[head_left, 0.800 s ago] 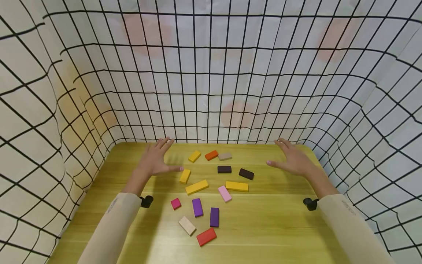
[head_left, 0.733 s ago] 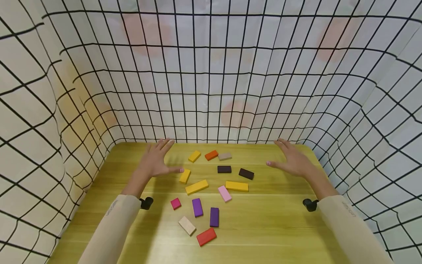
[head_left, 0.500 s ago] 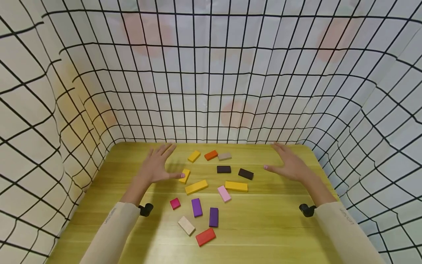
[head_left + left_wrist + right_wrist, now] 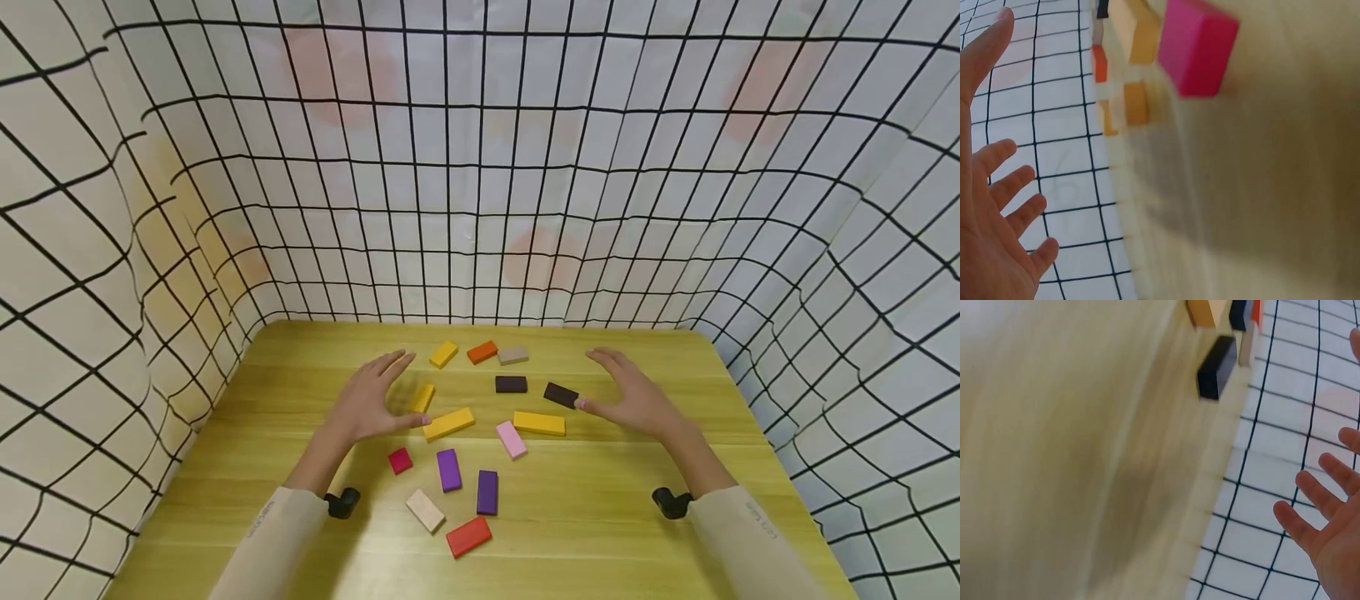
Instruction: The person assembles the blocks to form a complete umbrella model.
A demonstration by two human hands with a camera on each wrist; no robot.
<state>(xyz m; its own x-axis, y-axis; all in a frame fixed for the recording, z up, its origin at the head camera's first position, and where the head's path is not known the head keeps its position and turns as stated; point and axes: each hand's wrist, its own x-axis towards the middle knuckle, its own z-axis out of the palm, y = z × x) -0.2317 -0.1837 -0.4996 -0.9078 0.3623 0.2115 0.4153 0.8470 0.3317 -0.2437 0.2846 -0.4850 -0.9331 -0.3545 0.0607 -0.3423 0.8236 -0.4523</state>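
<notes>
1. We have fourteen coloured blocks [image 4: 449, 472] scattered over the middle of the table [image 4: 637, 500], between our two hands — none lifted, none stacked.
2. Our left hand [image 4: 366, 407] hovers with fingers stretched and spread, holding nothing. In the head view its thumb overlaps the end of the left long yellow block [image 4: 453, 422]; we cannot tell there whether it touches.
3. Our right hand [image 4: 639, 402] also holds nothing, its fingers extended, its thumb tip showing just beside the slanted black block [image 4: 561, 395].
4. Done so far: very little, we judge. The orange block [image 4: 482, 352] and beige block [image 4: 514, 356] lie end to end, touching or nearly so, and the pink block [image 4: 512, 440] sits just beside the right long yellow block [image 4: 542, 424] — perhaps by chance, since we see no row or pile.
5. Left: practically all of it, in our judgement. Every block lies loose, down to the red block [image 4: 469, 537] nearest us, and neither hand has a grip.
</notes>
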